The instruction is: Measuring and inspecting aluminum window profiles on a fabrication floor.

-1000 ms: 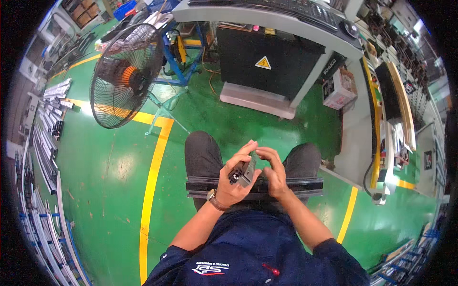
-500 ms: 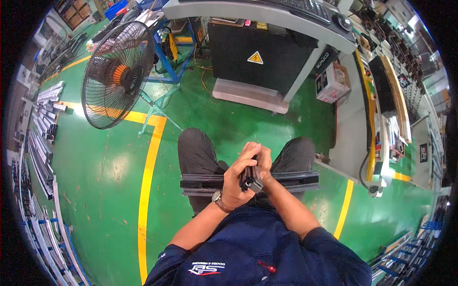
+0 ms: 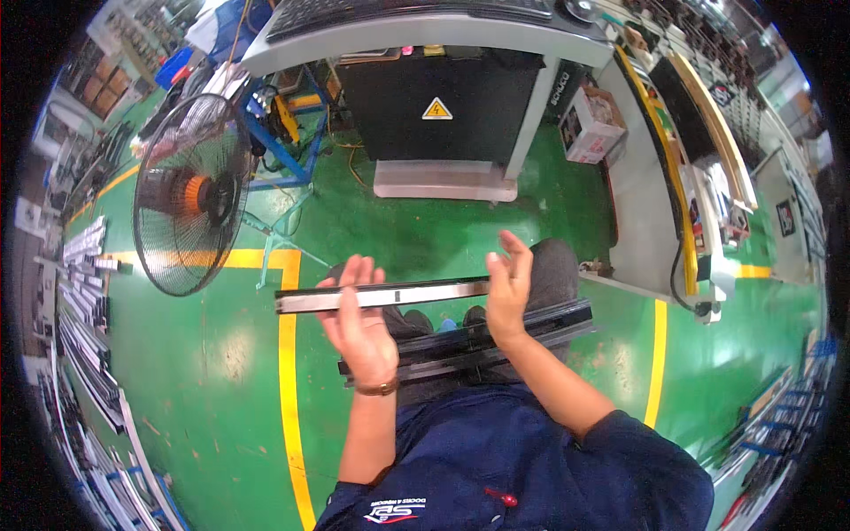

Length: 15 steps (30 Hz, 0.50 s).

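Observation:
A straight profile bar (image 3: pixel 416 296), with a pale silvery face and dark edges, lies crosswise in front of my body above my knees. My left hand (image 3: pixel 363 341) has it near its left end, the thumb across the pale face and the fingers behind. At the bar's other end is my right hand (image 3: pixel 509 296), its fingers stretched upward and the thumb apart; the bar's end meets it near the thumb. Several longer black profiles (image 3: pixel 549 320) rest across my lap, just below both hands.
Ahead stands a grey and black machine cabinet (image 3: pixel 443 133) with a keyboard on top. A standing fan (image 3: pixel 190 195) is at the left. To the right are a cardboard box (image 3: pixel 591 124) and a yellow-edged bench (image 3: pixel 651 186). Metal profiles (image 3: pixel 88 354) line the far left.
My hands have moved from close together around the bar to apart. The bar has turned from pointing at my body to lying crosswise, pale face showing. The view has shifted.

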Motion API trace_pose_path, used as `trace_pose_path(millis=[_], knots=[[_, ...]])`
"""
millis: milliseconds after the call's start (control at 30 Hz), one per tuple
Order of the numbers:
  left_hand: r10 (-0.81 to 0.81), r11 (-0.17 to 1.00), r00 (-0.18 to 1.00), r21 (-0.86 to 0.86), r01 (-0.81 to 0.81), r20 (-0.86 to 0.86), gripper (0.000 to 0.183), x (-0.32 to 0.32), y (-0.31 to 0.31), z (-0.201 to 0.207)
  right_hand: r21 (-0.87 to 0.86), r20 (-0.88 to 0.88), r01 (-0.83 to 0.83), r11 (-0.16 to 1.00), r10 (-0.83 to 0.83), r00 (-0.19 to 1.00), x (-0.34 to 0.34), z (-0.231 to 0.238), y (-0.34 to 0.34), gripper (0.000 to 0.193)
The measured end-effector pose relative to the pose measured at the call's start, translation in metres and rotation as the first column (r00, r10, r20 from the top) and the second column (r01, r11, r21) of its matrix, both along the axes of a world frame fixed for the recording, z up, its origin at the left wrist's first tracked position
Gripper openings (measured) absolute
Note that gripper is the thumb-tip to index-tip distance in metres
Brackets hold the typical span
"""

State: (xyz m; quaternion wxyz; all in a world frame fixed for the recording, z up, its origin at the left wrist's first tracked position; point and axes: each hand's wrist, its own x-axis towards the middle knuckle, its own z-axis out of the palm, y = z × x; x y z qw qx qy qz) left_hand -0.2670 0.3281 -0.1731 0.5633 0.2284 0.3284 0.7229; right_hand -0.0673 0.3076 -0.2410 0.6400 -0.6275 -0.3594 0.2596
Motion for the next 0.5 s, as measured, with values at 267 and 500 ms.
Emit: trace_pose_path(millis=[267, 500], knots=[[0.010, 0.999, 0.987, 0.029, -0.015, 0.161, 0.026, -0.046, 0.013, -0.008, -0.049, -0.748, -0.039, 0.998, -0.011, 0.663, 0.029, 0.016, -0.027, 0.064], [-0.094, 0.995, 0.965, 0.013, 0.094, 0.243, 0.027, -0.036, 0.009, -0.017, 0.188, -0.772, -0.360, 0.914, 0.365, 0.521, -0.018, 0.045, -0.017, 0.035]])
